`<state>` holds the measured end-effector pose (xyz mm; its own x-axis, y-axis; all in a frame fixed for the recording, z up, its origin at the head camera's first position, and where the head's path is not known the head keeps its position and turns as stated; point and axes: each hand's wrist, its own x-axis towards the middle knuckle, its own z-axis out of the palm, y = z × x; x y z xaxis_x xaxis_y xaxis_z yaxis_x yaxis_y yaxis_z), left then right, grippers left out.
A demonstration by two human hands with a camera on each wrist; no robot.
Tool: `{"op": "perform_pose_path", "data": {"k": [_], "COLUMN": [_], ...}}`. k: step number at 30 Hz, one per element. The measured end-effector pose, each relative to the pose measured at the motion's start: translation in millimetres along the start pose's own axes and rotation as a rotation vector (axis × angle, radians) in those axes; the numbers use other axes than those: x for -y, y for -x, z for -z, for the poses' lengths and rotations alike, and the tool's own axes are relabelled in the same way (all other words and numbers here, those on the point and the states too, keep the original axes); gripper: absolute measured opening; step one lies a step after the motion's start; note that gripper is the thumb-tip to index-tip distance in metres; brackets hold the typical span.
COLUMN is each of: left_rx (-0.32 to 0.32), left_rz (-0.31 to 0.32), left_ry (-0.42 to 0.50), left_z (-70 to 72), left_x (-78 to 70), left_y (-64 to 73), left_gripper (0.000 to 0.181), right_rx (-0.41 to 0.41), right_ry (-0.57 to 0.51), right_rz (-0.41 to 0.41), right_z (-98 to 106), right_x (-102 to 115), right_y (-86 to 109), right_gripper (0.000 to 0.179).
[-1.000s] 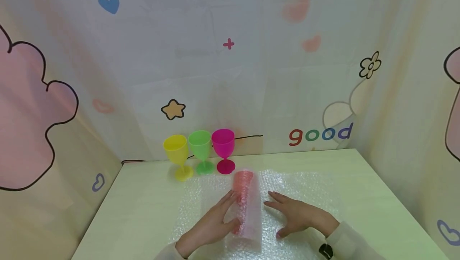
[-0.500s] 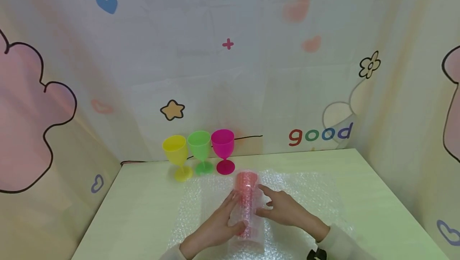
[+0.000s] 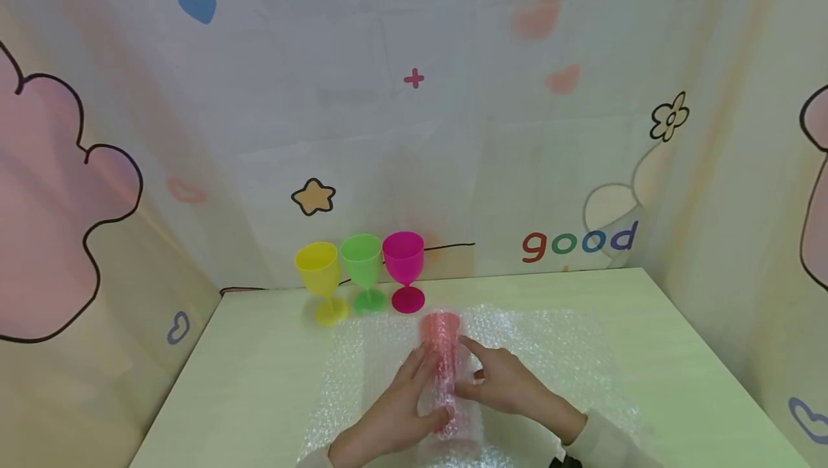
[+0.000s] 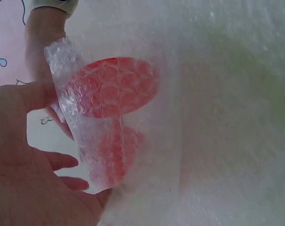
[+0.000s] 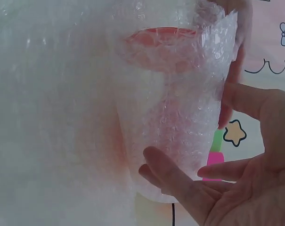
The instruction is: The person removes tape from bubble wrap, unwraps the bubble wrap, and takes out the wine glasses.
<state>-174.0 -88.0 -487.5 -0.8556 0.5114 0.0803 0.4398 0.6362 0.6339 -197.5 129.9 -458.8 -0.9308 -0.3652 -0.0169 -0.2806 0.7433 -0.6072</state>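
A red goblet (image 3: 443,331) lies on its side, stem end toward the person, rolled inside clear bubble wrap (image 3: 543,342). Its round foot shows blurred through the layers in the left wrist view. On the roll's left side my left hand (image 3: 396,412) holds it, thumb over the near part and fingers extended along the flank. From the right, my right hand (image 3: 507,382) grips the roll, index finger near the bowl and thumb on its middle. In the right wrist view those fingers (image 5: 173,179) overlap the wrapped goblet. Part of the roll is hidden behind both hands.
Yellow (image 3: 319,274), green (image 3: 362,261) and magenta (image 3: 404,259) goblets stand upright in a row at the table's back, left of centre. The loose wrap spreads flat over the pale table (image 3: 679,353). A printed curtain (image 3: 491,166) hangs behind.
My right hand has come left from beside the roll and taken hold of it. The roll has shifted slightly right and toward the person, my left hand moving along with it.
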Motion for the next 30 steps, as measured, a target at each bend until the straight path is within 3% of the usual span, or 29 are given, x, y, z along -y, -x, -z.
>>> {"op": "perform_pose_path", "data": {"k": [9, 18, 24, 30], "left_rx": [0.058, 0.039, 0.006, 0.025], "left_rz": [-0.035, -0.031, -0.030, -0.021], "left_ry": [-0.102, -0.109, -0.097, -0.113], "left_z": [-1.1, -1.3, -3.7, -2.6], "left_x": [2.5, 1.2, 3.1, 3.5], "left_y": [-4.8, -5.0, -5.1, -5.0], "left_gripper": [0.090, 0.084, 0.080, 0.082], "right_rx": [-0.050, -0.100, -0.202, -0.217], "right_ry": [0.129, 0.212, 0.185, 0.140], "right_rz": [0.057, 0.146, 0.176, 0.108], "right_z": [-0.1, -0.7, -2.2, 0.6], "right_x": [7.6, 8.6, 5.1, 0.7], "right_y": [2.8, 4.3, 2.7, -1.5], "right_gripper": [0.079, 0.062, 0.042, 0.037]}}
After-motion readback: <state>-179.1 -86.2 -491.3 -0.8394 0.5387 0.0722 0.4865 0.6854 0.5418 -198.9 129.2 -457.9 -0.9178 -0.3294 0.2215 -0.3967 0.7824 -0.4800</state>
